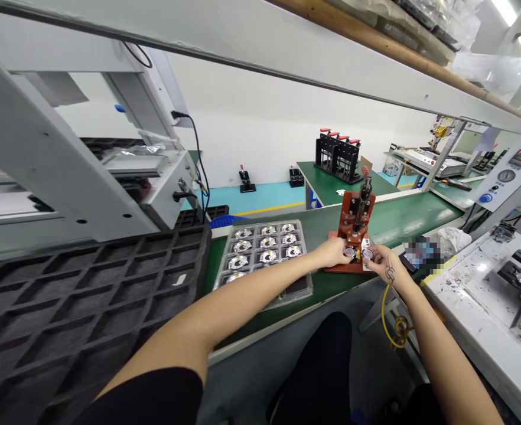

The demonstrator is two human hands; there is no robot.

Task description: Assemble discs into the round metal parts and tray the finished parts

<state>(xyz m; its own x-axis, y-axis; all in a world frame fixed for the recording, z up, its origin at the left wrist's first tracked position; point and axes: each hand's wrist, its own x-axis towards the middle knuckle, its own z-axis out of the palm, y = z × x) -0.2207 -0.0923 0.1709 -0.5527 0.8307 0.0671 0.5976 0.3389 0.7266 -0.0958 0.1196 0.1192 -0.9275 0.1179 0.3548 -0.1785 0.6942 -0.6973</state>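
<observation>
I see the green tabletop (400,218) beneath both grips, a clear tray (299,286) left of them, a red clamp fixture (345,221) between them. My left grip (331,252) is at its base, grasping or not I can't tell; my right grip (385,262) pinches a round part (367,254).

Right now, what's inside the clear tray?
Clear tray: round parts in the far rows. The left forearm crosses in front; whatever it covers can't be seen.
</observation>
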